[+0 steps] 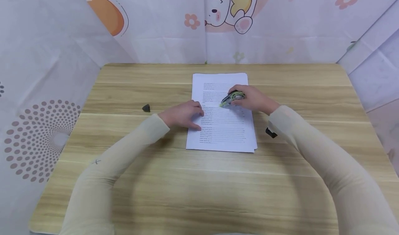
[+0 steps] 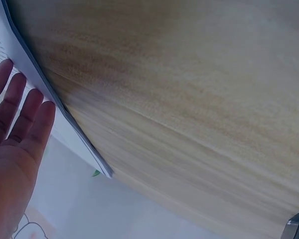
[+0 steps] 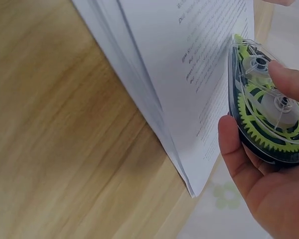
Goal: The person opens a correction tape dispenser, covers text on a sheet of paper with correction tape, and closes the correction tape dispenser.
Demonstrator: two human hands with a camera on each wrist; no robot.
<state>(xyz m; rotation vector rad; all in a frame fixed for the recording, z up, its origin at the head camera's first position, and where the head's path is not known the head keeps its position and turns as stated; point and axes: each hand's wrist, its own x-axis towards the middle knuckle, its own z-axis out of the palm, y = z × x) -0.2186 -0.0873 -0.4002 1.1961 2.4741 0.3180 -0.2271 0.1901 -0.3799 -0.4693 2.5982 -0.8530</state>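
Observation:
A stack of printed paper [image 1: 224, 146] lies on the wooden table. My right hand [image 1: 254, 98] grips a correction tape dispenser [image 1: 233, 97] with a clear case and green gear wheels. In the right wrist view the thumb lies on the dispenser's [image 3: 269, 112] clear side and the fingers are beneath it. Its green tip points down at the printed lines near the middle of the page. My left hand [image 1: 184, 114] rests at the left edge of the sheets, fingers spread and gently bent. In the left wrist view those fingers [image 2: 25, 117] lie over the paper's edge.
A small black piece [image 1: 146, 108] lies on the table left of the paper. Another black object [image 1: 271, 133], partly behind the right sleeve, lies to the right. A printed curtain [image 1: 156, 30] hangs along the table's back edge.

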